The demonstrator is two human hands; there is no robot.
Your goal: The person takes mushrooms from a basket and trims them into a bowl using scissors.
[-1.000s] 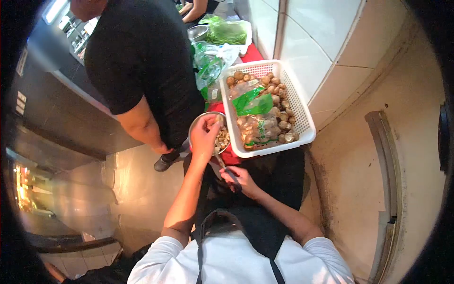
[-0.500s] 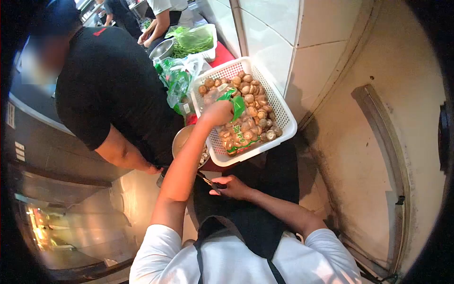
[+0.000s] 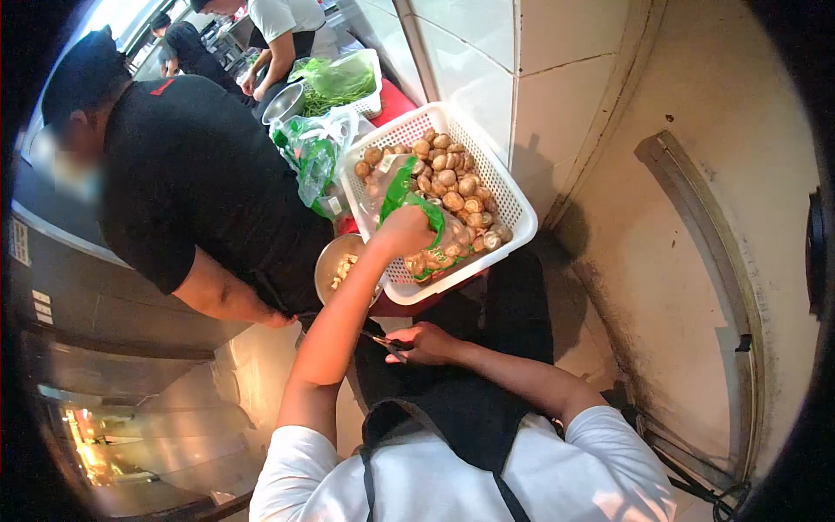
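Observation:
My left hand (image 3: 405,230) reaches into the white basket (image 3: 518,235), its fingers closed on the clear and green plastic bag (image 3: 397,186). Brown mushrooms (image 3: 446,178) lie beside and under the bag. My right hand (image 3: 424,344) is closed around the dark handles of scissors (image 3: 388,343), which point left, just below the metal bowl (image 3: 328,263). Cut pale mushroom pieces (image 3: 344,269) lie in that bowl, partly hidden by my left forearm.
A person in black (image 3: 209,165) stands close on the left. Behind the basket are a plastic bag (image 3: 318,157), another metal bowl (image 3: 283,103) and a basket of green vegetables (image 3: 341,86). Other people work farther back. A tiled wall (image 3: 557,104) borders the right side.
My left hand has gone from the bowl to the bag in the basket, and the bag is now pulled leftward, baring more mushrooms. The view has shifted, showing more people behind.

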